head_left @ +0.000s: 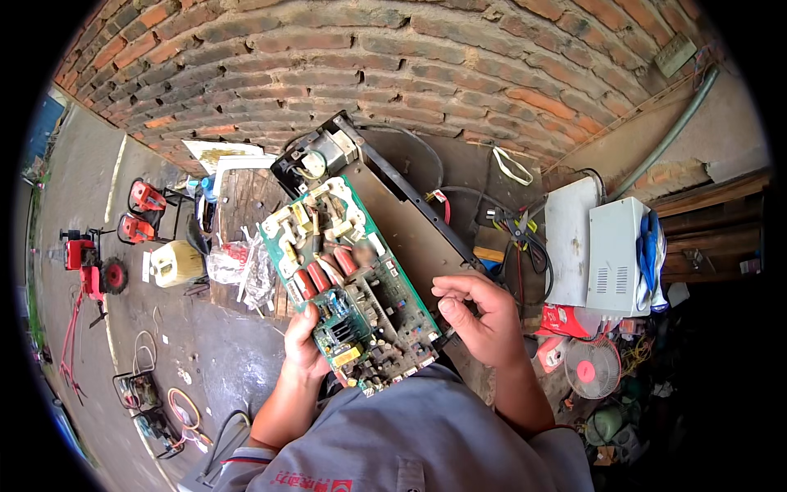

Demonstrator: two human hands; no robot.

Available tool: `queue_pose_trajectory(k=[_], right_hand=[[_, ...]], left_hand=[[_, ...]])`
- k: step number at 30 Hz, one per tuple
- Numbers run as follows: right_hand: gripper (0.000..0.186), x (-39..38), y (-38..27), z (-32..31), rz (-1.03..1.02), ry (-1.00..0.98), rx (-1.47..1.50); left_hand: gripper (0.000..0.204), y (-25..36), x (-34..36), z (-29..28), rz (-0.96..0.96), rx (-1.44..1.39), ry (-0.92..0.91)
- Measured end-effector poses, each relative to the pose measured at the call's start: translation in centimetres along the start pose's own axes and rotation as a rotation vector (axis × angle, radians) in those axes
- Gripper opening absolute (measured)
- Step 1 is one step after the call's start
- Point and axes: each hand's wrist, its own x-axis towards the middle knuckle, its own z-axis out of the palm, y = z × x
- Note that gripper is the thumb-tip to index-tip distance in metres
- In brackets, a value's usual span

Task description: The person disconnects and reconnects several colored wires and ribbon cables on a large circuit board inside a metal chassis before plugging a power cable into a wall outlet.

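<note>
My left hand (305,348) grips the lower left edge of a large green circuit board (402,283), its thumb on top. The board is tilted and dusty. It carries red cylindrical parts, white fittings and a smaller upright board (338,321) near my left thumb. Just off the board's right edge is my right hand (484,316), fingers bent, with a gap between thumb and forefinger and nothing visible in it. Behind the board lies an open black metal frame (398,184) with a motor-like unit (328,152) at its far end.
A brick wall (369,66) rises behind the workbench. Pliers and cables (520,230) lie to the right, beside a light grey metal case (615,258) and a fan (592,367). Clear plastic bags (246,266) and a yellowish jug (176,264) stand left; red machines (82,256) are farther off.
</note>
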Motion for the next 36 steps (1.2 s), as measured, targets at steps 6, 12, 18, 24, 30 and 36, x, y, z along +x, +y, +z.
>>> queue_pose_trajectory(k=[6,12,18,24,30,36], right_hand=[[0.021,-0.1,0.5,-2.0,0.125,0.145,0.078],[0.024,0.1,0.9,-2.9,0.155,0.206,0.075],[0.024,0.1,0.7,-3.7,0.163,0.242,0.076],[0.022,1.3,1.2,-5.2,0.143,0.195,0.06],[0.022,3.2,3.2,-6.8,0.084,0.085,0.125],[0.017,2.2,1.6,-7.2,-0.039,0.028,-0.164]], left_hand=[[0.077,-0.3,0.9,0.0,-0.075,-0.036,0.081],[0.065,-1.1,2.4,0.4,-0.057,-0.077,0.123],[0.066,-1.9,3.1,1.9,-0.03,0.086,0.131],[0.056,-2.9,4.1,2.5,-0.02,0.091,0.169],[0.052,-3.7,4.5,2.8,0.047,0.115,0.336],[0.05,-3.5,4.7,2.9,0.12,0.17,0.361]])
